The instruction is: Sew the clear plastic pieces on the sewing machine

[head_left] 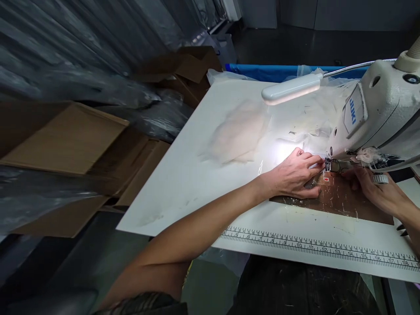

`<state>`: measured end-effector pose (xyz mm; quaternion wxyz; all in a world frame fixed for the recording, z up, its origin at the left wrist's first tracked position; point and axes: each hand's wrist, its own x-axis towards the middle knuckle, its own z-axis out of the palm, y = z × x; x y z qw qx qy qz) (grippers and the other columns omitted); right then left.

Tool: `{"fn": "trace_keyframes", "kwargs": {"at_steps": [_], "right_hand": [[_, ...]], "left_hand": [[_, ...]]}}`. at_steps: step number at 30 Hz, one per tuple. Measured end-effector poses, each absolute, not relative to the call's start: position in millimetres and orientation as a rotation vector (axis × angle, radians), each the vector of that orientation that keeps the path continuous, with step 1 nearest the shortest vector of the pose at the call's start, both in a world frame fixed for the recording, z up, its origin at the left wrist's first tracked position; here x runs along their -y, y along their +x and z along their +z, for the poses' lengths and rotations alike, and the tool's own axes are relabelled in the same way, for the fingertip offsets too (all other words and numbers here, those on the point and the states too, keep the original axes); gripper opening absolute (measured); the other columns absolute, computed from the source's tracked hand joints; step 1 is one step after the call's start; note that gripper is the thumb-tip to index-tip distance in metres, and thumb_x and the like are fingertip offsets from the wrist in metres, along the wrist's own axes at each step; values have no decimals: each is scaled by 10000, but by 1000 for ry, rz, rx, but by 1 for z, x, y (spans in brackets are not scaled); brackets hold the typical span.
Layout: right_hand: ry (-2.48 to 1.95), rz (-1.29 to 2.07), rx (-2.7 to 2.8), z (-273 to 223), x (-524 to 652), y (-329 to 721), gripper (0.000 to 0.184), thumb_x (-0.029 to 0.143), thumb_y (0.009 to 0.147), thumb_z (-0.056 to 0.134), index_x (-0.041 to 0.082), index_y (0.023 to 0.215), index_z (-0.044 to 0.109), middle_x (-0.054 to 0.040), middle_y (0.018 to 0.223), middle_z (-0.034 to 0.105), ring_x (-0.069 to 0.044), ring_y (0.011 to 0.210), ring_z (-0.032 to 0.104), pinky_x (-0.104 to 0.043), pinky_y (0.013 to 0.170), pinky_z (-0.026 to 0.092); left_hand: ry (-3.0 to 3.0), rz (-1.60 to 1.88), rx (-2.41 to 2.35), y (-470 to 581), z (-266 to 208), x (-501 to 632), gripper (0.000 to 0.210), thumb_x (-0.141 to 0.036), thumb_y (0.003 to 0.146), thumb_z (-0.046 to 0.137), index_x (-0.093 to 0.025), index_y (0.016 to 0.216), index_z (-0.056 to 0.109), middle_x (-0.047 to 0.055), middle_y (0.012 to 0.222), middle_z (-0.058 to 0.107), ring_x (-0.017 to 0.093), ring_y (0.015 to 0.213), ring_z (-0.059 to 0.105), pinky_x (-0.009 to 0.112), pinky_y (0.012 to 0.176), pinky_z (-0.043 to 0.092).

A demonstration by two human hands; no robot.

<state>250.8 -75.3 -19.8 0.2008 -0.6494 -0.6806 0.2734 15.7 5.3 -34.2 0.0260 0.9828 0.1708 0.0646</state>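
Observation:
My left hand (297, 175) is at the left side of the presser foot (332, 166) of a white sewing machine (377, 109). Its thumb and fingers are curled and pressed together; what lies between them is too small to make out. Thin, sheer whitish fabric (313, 142) lies bunched just beyond that hand, under the lamp light. My right hand (370, 186) reaches in beneath the machine head from the right, fingers closed near the presser foot and partly hidden by the head. Under both hands is a brown, scratched plate (344, 203) with thread bits on it.
A white lamp (292, 89) on a bendable neck hangs over the white table (197, 188). A pile of sheer beige pieces (241, 131) lies left of the machine. A ruler strip (311, 245) runs along the front edge. Open cardboard boxes (65, 140) and plastic sheeting stand at left.

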Motion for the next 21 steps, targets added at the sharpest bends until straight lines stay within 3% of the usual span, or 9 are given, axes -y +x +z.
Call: {"fn": "trace_keyframes", "kwargs": {"at_steps": [3,6,8,11,17,21], "right_hand": [[-1814,792,1852,-23,74,253,583,678,928,329,213,820,664,-52,655,621,-226,670,631,-356,603,535],[-1720,705,1894,-25,91,253,511,641,927,407,213,1067,649,-87,958,687,-242,890,657,-380,763,564],[-1705,543,1908,-28,110,254,475,592,931,459,226,1192,612,-111,1145,647,-252,1013,642,-392,833,566],[-1724,138,1915,-40,140,257,449,506,954,468,211,1272,583,-164,1259,563,-288,1105,612,-436,865,571],[-1607,-177,2082,-62,164,263,391,319,979,443,187,1336,534,-174,1228,532,-277,1081,613,-398,810,594],[-1567,-227,2060,-64,161,265,363,304,972,456,184,1299,560,-167,1195,553,-260,1007,635,-389,788,598]], "left_hand": [[3040,182,-541,16,-33,-6,519,-500,930,422,-105,1225,585,135,1201,590,241,953,552,400,836,409],[3034,174,-551,16,-33,-7,531,-492,946,400,-105,1275,555,144,1238,584,247,990,558,407,869,409],[3024,180,-550,15,-33,-8,513,-460,965,367,-108,1296,540,151,1283,570,247,1010,566,413,888,406],[3010,216,-524,16,-35,-12,465,-389,996,302,-125,1291,545,159,1329,554,247,1075,569,423,936,396],[3008,300,-822,26,-42,-22,412,-316,1019,265,-145,1239,568,197,1402,491,303,1215,507,527,1018,348],[3010,173,-734,37,-40,-46,351,-276,1005,314,-132,1116,614,180,1242,588,299,1160,533,480,977,402]]}}
